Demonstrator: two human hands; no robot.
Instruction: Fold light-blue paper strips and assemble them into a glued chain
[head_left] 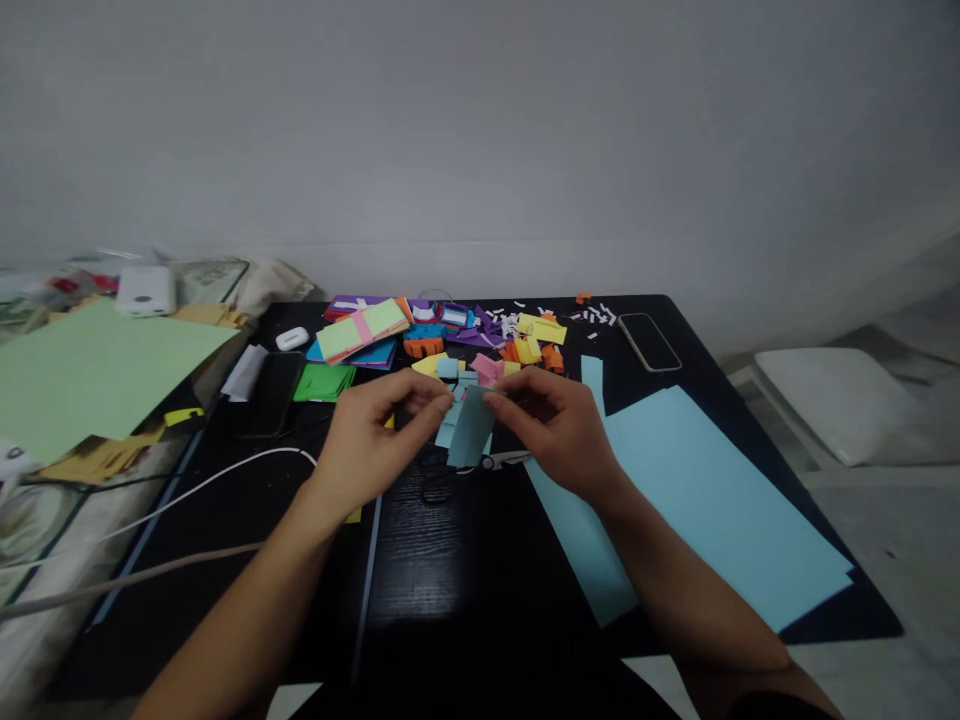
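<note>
A small light-blue paper strip [471, 430] hangs in front of me, tilted, above the black table. My right hand [559, 425] pinches its upper right corner between thumb and fingers. Just left of the strip is my left hand [382, 425], thumb and forefinger closed at the tips; whether they grip anything is too small to make out. Beneath and behind the strip lie more light-blue paper pieces [448, 428] and a pink piece [487, 369]. Scissors [504, 460] lie under the strip, partly hidden by it.
Large light-blue sheets [705, 500] cover the table's right side. Folded coloured papers [364, 330], scraps and a phone [649, 342] lie toward the back. At left are a dark phone [274, 393], green paper pieces [324, 382], a white cable [217, 487] and a pale green sheet [97, 365].
</note>
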